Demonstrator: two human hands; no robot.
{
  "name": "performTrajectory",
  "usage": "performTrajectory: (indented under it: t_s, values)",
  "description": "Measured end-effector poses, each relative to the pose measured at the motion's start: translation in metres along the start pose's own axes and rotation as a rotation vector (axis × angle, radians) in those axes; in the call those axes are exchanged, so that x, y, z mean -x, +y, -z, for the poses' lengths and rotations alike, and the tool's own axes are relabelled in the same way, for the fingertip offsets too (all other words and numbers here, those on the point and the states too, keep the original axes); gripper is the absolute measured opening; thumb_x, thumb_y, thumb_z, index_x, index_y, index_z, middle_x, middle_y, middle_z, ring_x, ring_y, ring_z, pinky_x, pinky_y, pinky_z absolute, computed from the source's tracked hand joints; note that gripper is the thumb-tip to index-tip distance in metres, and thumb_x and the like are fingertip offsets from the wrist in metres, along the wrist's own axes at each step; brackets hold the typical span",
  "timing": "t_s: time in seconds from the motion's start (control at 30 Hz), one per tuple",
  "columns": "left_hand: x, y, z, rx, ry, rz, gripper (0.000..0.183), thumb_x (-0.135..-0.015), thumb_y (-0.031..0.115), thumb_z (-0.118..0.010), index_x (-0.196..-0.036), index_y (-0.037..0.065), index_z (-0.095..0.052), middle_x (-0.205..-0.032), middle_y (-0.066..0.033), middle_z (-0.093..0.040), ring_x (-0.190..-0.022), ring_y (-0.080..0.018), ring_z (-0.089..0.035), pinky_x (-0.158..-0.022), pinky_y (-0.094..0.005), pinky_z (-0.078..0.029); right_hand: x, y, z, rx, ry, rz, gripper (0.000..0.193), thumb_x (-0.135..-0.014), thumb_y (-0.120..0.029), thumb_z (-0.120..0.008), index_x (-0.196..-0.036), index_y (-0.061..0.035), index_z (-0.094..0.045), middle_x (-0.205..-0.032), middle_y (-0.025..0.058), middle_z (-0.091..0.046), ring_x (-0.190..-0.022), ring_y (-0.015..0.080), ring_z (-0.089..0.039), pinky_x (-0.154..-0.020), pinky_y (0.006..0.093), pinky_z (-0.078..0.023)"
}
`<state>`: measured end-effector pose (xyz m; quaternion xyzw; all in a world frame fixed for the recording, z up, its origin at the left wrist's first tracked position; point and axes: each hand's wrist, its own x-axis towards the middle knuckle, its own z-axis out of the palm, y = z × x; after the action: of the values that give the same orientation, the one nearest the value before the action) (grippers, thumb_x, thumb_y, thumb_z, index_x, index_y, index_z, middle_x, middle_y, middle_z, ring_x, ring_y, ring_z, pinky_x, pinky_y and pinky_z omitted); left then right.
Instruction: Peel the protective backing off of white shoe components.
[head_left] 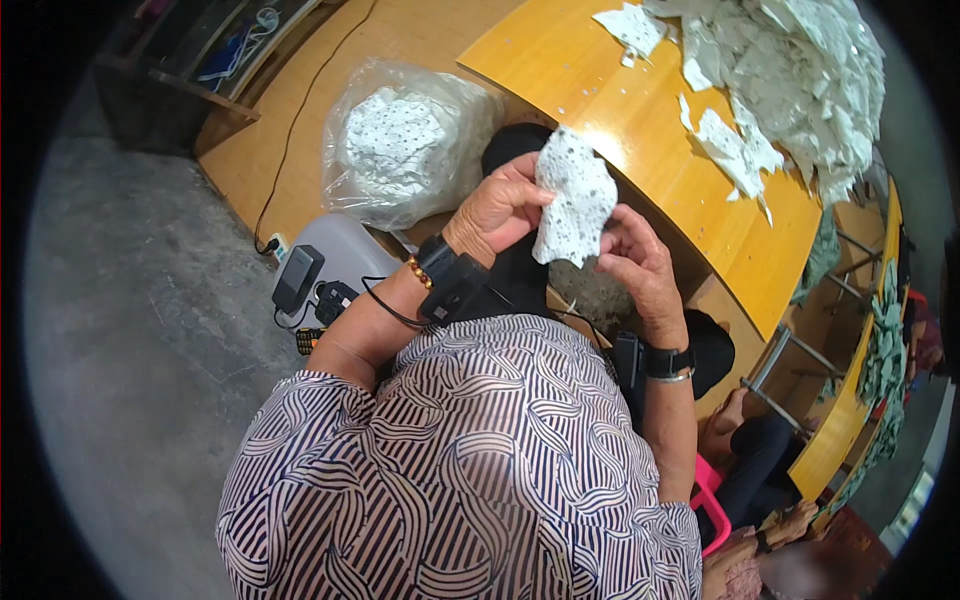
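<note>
In front of me I hold up a thin white sheet [575,200] with dark specks and ragged edges; its material I cannot make out. My left hand [500,205] pinches its left edge between thumb and fingers. At the lower right edge, my right hand [640,260] has its thumb and curled fingers closed on the sheet. A similar speckled white mass [390,140] sits in a clear plastic bag [465,110] beyond my left hand. Torn white pieces [735,150] lie on the yellow table [560,60] to the right.
A large heap of crumpled whitish sheets [800,80] covers the table's far right. Left of me, a grey plastic stool [350,245] carries a black device [297,280] with cables. A pink plastic seat [712,510] and another person's arm [750,550] are at lower right.
</note>
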<state>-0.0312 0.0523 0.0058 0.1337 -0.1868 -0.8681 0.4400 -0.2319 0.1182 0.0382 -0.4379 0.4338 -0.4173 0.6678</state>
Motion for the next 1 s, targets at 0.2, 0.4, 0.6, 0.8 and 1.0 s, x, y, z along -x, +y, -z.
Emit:
performTrajectory:
  t_s: [0.2, 0.4, 0.6, 0.8, 1.0]
  values:
    - [-0.021, 0.066, 0.075, -0.036, 0.331, -0.398, 0.041, -0.074, -0.009, -0.045, -0.114, -0.003, -0.046, -0.111, -0.0165, -0.055, -0.104, -0.028, -0.053, -0.094, -0.0397, -0.039, 0.012, -0.012, 0.012, 0.104, 0.116, -0.02, 0.041, -0.076, 0.0, -0.057, -0.116, -0.0013, -0.048, -0.083, 0.0022, -0.054, -0.074, 0.0092, -0.052, -0.068, 0.0225, -0.045]
    - [0.033, 0.108, 0.276, 0.109, 0.877, -0.175, 0.038, -0.086, 0.009, -0.045, -0.123, 0.0, -0.038, -0.108, -0.0157, -0.052, -0.1, -0.0313, -0.051, -0.078, -0.0445, -0.049, 0.007, -0.037, 0.033, 0.178, 0.214, 0.084, 0.032, -0.079, -0.003, -0.057, -0.11, -0.0001, -0.053, -0.079, 0.0026, -0.056, -0.066, 0.0096, -0.052, -0.063, 0.0213, -0.045]
    - [0.037, 0.069, 0.2, -0.027, 1.159, -0.062, 0.055, -0.079, 0.018, -0.056, -0.123, 0.002, -0.028, -0.109, -0.0206, -0.042, -0.09, -0.0404, -0.052, -0.078, -0.0489, -0.048, 0.014, -0.054, 0.088, 0.61, 0.64, 0.218, 0.021, -0.079, -0.007, -0.057, -0.1, -0.0012, -0.058, -0.075, 0.0001, -0.053, -0.063, 0.0076, -0.05, -0.056, 0.0205, -0.041]
    - [0.019, 0.069, 0.142, 0.005, 0.843, -0.056, 0.039, -0.08, 0.014, -0.058, -0.115, 0.004, -0.044, -0.091, -0.0138, -0.055, -0.086, -0.0363, -0.056, -0.076, -0.0432, -0.049, -0.021, -0.066, 0.101, 1.408, 0.744, 0.35, 0.017, -0.073, -0.009, -0.059, -0.09, -0.0103, -0.061, -0.077, 0.0088, -0.055, -0.066, 0.0248, -0.057, -0.057, 0.0341, -0.046]
    - [-0.004, 0.057, 0.027, -0.128, 0.181, -0.04, 0.033, -0.083, 0.012, -0.052, -0.113, 0.0, -0.047, -0.086, -0.0152, -0.061, -0.087, -0.0332, -0.06, -0.078, -0.0424, -0.049, -0.048, -0.057, 0.117, 1.655, 0.724, 0.263, 0.004, -0.072, -0.011, -0.058, -0.075, -0.0111, -0.061, -0.074, 0.0094, -0.052, -0.07, 0.0296, -0.057, -0.059, 0.0382, -0.046]
